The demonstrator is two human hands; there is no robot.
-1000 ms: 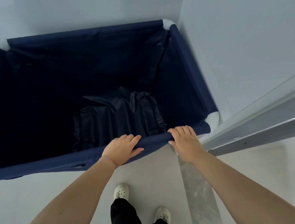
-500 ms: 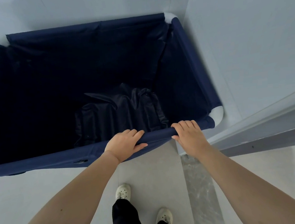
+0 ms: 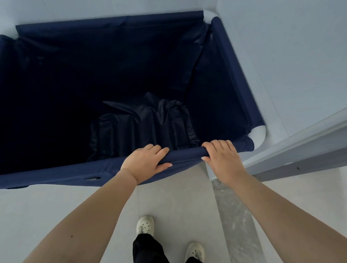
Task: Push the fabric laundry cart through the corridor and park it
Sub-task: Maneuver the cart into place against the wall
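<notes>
Laundry cart point(image 3: 47, 176) of navy fabric, left hand point(image 3: 145, 161) and right hand point(image 3: 222, 158) gripping padded rim

Just one view here, head-mounted, tipped steeply forward and down, sitting close above the cart point(image 3: 68, 172) and floor point(image 3: 173, 197).
</notes>
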